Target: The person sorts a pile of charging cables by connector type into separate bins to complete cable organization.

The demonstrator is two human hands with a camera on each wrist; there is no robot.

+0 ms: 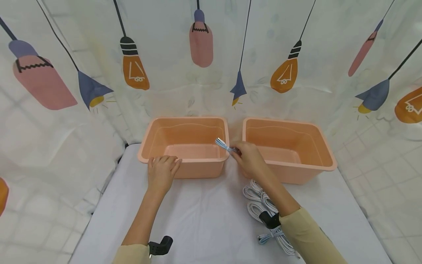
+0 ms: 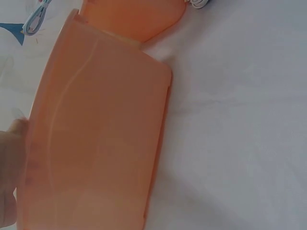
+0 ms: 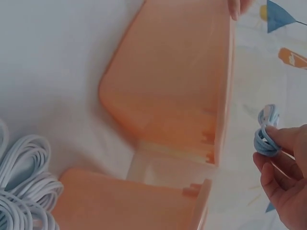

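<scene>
My right hand pinches a small coiled blue-and-white cable between thumb and fingers. It holds the cable above the gap between two peach plastic tubs, with the cable's end over the right rim of the left tub. My left hand grips the front rim of that left tub, its fingers hooked over the edge. The right tub stands close beside it, behind my right wrist. In the head view, the insides of both tubs show bare peach floors.
Coiled white cables lie on the white-covered table, partly hidden under my right forearm. Among them is a blue-and-white cable bundle. A curtain printed with lamps hangs right behind the tubs.
</scene>
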